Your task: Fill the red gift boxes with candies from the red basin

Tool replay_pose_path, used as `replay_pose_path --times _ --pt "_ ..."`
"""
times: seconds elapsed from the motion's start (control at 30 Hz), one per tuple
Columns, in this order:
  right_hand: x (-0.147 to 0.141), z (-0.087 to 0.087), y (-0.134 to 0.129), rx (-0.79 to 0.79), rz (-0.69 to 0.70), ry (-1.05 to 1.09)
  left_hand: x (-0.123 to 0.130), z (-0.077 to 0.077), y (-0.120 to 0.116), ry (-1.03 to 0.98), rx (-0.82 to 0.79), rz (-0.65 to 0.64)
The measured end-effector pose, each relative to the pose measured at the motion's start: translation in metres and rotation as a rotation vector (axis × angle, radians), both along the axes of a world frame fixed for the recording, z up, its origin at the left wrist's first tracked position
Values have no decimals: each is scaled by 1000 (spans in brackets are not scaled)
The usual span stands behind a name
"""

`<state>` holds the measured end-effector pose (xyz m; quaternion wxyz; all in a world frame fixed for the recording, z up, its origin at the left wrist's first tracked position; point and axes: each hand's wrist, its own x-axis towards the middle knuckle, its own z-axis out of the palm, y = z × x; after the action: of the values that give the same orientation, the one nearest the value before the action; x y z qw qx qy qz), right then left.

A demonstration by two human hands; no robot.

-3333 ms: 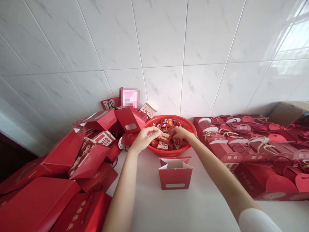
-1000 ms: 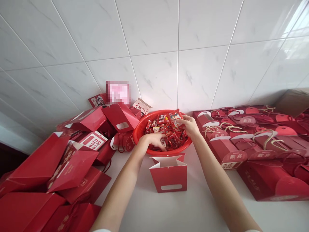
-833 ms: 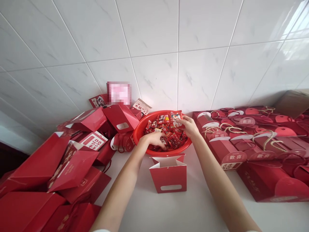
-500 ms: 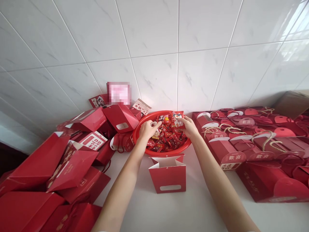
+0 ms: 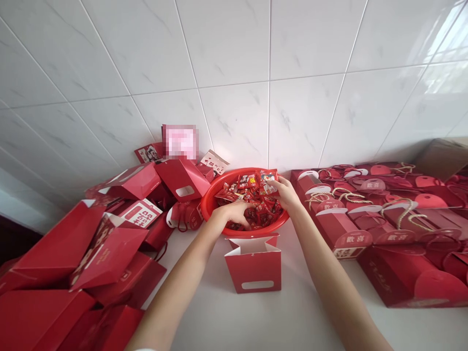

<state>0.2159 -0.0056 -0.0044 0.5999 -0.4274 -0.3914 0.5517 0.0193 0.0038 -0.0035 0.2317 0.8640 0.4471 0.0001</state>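
A red plastic basket [image 5: 209, 207] full of small red candy packets [image 5: 261, 207] stands against the tiled wall. My left hand [image 5: 236, 213] reaches into its front left part, fingers apart among the packets, with no packet seen in its grip. At the basket's right side my right hand [image 5: 285, 191] pinches a red packet with a printed picture [image 5: 268, 179]. Just in front of the basket, an open red paper box [image 5: 253, 270] stands upright on the white table, its top open and an oval window low on its front.
Empty-looking red boxes [image 5: 113, 258] lie heaped on the left. Rows of closed red boxes [image 5: 353, 231] with rope handles fill the right side. A brown carton [image 5: 444, 158] sits at the far right, by the wall.
My left hand has moved from the basket's back left towards its front, and its fingers have spread. My right hand stays at the right side, still with the picture packet.
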Motion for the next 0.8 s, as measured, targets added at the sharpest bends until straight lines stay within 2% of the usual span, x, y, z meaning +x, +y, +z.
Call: replay_pose_path --times 0.13,0.2,0.43,0.7,0.8 --pt "-1 1 -1 5 -1 2 3 1 0 88 -53 -17" --pt "-1 2 -1 10 1 5 4 3 1 59 -81 -20" --pt "-1 6 -5 22 -9 11 -1 -1 10 -341 118 138" --pt "1 5 -4 23 -37 28 -4 -2 13 -690 42 280" --pt "0 4 -2 16 -23 27 -4 1 17 -796 105 351"
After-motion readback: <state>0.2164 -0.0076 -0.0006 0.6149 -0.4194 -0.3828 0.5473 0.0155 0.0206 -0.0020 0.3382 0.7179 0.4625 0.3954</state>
